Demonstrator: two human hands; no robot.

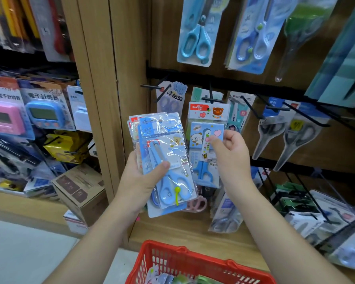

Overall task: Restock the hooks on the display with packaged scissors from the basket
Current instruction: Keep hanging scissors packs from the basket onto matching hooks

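Packaged scissors, a fanned stack of several blue packs in clear sleeves, are being held upright in front of the display, just left of the lower row of hooks. The left hand is grasping the stack from below and behind, with the thumb pressing across the front pack. The right hand is positioned at the right edge of a panda-print pack, which is hanging from a black hook. Its fingers are curling and its thumb is lying against the pack face; whether it is pinching the pack or only touching it cannot be determined. To the upper left of the stack, a bare hook is projecting from the black rail. Other scissor packs are hanging along the rail on both sides of the panda-print pack. A red basket is sitting low, between the forearms, with further packs lying inside. At far left, a pink timer and a blue timer are hanging in their packs.
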